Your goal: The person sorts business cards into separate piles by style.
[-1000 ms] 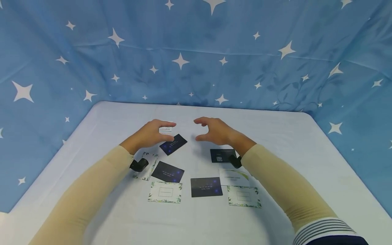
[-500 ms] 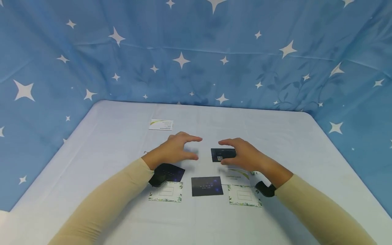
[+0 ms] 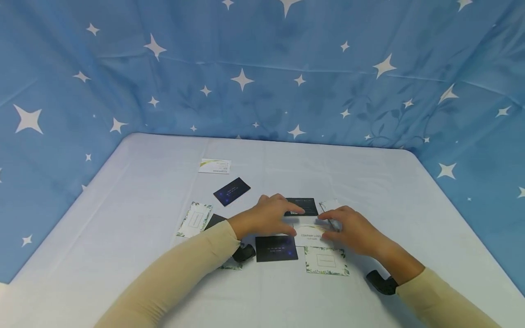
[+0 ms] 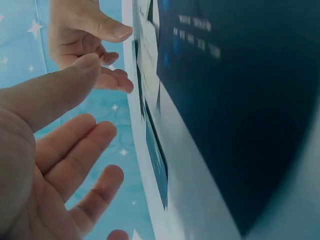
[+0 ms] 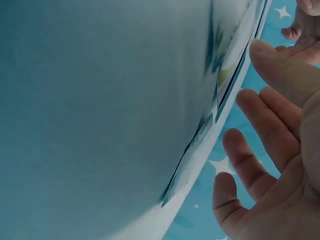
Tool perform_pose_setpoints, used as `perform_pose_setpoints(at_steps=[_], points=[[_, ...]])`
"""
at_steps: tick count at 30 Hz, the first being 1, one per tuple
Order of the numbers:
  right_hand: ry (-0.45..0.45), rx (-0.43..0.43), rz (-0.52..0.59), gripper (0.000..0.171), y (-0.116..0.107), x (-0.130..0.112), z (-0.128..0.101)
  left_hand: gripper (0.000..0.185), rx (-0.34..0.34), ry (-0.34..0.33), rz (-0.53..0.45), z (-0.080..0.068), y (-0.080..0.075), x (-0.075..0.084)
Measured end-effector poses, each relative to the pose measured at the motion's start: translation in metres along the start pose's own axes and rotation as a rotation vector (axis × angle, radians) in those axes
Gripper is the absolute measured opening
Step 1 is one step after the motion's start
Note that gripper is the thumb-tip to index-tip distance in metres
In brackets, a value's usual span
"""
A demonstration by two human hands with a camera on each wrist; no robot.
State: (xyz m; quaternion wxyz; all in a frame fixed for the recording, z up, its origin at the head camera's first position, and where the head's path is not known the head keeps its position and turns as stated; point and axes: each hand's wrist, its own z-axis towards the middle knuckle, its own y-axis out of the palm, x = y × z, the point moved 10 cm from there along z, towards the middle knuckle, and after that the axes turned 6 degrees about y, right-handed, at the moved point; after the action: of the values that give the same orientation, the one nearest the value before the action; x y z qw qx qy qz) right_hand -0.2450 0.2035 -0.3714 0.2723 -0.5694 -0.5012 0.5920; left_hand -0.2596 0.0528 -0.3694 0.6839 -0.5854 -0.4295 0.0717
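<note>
In the head view my left hand (image 3: 266, 216) hovers left of a white business card (image 3: 308, 235) with a green swoosh and company lettering. My right hand (image 3: 357, 231) is over that card's right side. Above it lies a black card (image 3: 304, 206), its QR code partly covered by left fingertips. Both wrist views show the fingers spread and loosely bent, holding nothing. A dark blue card (image 3: 276, 249) lies below the left thumb, seen close up as a dark card (image 4: 240, 90) in the left wrist view. A leaf-bordered card (image 3: 326, 261) sits below the right hand.
Further left lie another leaf-bordered card (image 3: 194, 219), a tilted dark blue card (image 3: 232, 191) and a white card (image 3: 215, 166). The left forearm partly hides more cards. A leafy card (image 3: 329, 206) shows behind the right hand. A blue star-patterned curtain (image 3: 262, 54) backs the white table (image 3: 369, 177).
Both hands have moved right and toward the body, from the far middle of the table to above the right group of cards. The cards appear unmoved.
</note>
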Motion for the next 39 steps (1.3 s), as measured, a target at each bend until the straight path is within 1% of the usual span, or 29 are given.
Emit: perform_pose_setpoints(at_steps=[3, 7, 10, 12, 15, 18, 24, 28, 33, 39], points=[[-0.001, -0.011, -0.015, 0.049, 0.004, 0.003, -0.002, 0.053, -0.002, -0.014, 0.013, 0.003, 0.005, 0.003], [-0.033, -0.022, -0.030, 0.050, 0.007, 0.001, -0.003, 0.051, -0.033, -0.024, 0.034, 0.007, 0.012, 0.006], [-0.047, -0.008, -0.042, 0.053, 0.006, -0.002, 0.000, 0.051, -0.044, -0.032, 0.051, 0.008, 0.015, 0.005], [-0.051, 0.006, -0.048, 0.056, 0.005, -0.004, 0.002, 0.051, -0.041, -0.033, 0.059, 0.008, 0.016, 0.005], [-0.032, 0.022, -0.063, 0.061, 0.003, -0.004, 0.007, 0.051, -0.032, -0.035, 0.063, 0.008, 0.015, 0.004], [-0.018, 0.024, -0.072, 0.062, 0.003, -0.005, 0.010, 0.051, -0.022, -0.040, 0.078, 0.008, 0.015, 0.003], [-0.007, 0.000, -0.049, 0.054, 0.004, -0.007, 0.009, 0.052, -0.012, -0.056, 0.105, 0.008, 0.013, 0.002], [0.011, -0.025, -0.053, 0.058, 0.005, -0.005, 0.008, 0.053, -0.013, -0.059, 0.109, 0.009, 0.012, 0.001], [0.012, -0.026, -0.061, 0.058, 0.007, -0.002, 0.007, 0.053, -0.016, -0.069, 0.109, 0.009, 0.011, 0.000], [0.016, -0.043, -0.002, 0.059, 0.009, 0.000, 0.007, 0.053, -0.006, -0.083, 0.102, 0.009, 0.013, -0.003]])
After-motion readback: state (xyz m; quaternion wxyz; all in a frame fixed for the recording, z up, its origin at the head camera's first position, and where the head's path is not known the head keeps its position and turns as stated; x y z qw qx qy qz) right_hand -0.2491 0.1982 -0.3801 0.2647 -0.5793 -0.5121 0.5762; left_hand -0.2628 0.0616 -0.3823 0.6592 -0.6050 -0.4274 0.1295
